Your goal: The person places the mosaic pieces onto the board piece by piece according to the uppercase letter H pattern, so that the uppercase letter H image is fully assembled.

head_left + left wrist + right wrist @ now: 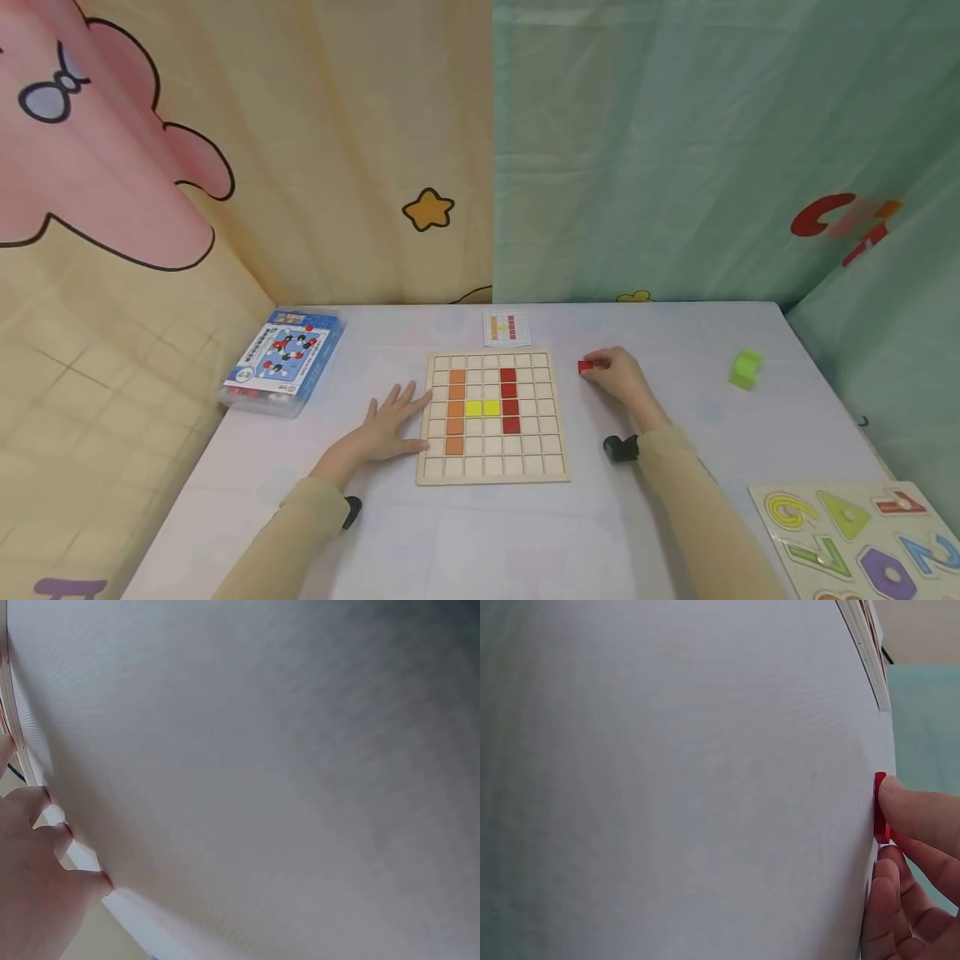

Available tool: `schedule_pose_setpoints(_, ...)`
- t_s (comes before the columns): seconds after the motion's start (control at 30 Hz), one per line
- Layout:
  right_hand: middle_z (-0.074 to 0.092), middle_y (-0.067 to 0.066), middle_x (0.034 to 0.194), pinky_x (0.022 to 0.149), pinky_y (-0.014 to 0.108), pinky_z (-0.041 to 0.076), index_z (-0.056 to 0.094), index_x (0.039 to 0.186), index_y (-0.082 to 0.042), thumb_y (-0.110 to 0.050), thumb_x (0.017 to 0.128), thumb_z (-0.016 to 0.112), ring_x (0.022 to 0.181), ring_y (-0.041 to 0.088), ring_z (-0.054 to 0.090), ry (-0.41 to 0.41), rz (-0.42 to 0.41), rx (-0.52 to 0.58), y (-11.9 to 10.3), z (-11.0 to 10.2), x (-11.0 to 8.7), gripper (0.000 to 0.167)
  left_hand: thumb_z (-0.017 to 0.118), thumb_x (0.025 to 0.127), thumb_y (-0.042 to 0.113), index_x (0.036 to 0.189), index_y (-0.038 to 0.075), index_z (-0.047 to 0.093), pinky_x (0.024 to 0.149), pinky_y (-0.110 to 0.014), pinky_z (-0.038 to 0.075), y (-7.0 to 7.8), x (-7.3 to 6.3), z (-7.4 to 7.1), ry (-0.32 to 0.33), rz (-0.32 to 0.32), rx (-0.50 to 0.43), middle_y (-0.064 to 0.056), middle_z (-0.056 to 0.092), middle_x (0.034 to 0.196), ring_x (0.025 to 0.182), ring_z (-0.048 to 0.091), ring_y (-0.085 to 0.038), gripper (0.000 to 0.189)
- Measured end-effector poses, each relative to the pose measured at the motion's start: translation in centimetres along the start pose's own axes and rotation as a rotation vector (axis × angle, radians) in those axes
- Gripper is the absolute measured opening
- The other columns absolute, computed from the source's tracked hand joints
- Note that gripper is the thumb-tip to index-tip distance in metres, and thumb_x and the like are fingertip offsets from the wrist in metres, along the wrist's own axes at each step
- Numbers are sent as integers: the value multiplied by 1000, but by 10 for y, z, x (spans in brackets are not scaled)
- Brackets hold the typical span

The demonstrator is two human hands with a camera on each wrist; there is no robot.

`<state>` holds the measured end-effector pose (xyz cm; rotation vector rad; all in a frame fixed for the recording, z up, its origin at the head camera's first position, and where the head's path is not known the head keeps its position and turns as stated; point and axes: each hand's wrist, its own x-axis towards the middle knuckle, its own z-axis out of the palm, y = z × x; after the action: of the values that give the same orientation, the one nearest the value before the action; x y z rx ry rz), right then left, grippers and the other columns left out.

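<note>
A wooden grid board (540,467) lies on the table. A column of orange tiles (456,408) fills part of its left side, with a column of red tiles (510,400) to the right. Two yellow tiles (482,408) bridge the columns. My left hand (375,435) is spread flat, its thumb and a fingertip at the board's left edge. Off the board's right side, my right hand (618,377) pinches a red square tile (880,810) between thumb and index finger. In the right wrist view the tile stands on edge, at the table surface.
A small pattern card (507,328) lies behind the board. A blue-labelled plastic box (283,362) sits at the back left. On the right are a green block (746,369) and a number-and-shape puzzle board (817,521). Curtains hang behind the table.
</note>
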<state>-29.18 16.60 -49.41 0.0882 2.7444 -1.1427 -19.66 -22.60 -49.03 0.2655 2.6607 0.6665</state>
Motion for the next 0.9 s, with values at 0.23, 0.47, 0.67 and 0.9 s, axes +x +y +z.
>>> schedule_pose_setpoints(0.23,61,19,105,82,37,51,61,109,1,-12,90,71,93,29,54,37,0,25,2,-1,-5,25,74,86,39,156,20,28,118,-66,-8,1,-1,0,-1,-1,-8,-15,6,166,153,-6,-39,86)
schedule_pose_setpoints(0.47,65,16,100,77,31,53,61,103,-2,-13,92,69,87,25,59,45,5,76,2,0,-16,18,73,86,40,156,21,28,118,-65,-8,1,-1,0,3,-2,-16,-14,5,166,152,-6,-39,86)
schedule_pose_setpoints(0.67,66,13,94,66,24,51,64,103,-2,-14,89,72,80,20,58,-34,-27,165,-10,8,-42,19,73,86,40,157,21,27,119,-65,-8,1,-2,0,3,-9,-12,-14,6,166,153,-6,-39,87)
schedule_pose_setpoints(0.9,68,7,89,66,25,53,66,99,-2,-14,86,75,77,14,60,-164,-90,233,-30,31,-73,20,72,87,41,157,20,26,118,-65,-8,1,-1,-1,-6,0,4,-14,5,166,152,-6,-39,86)
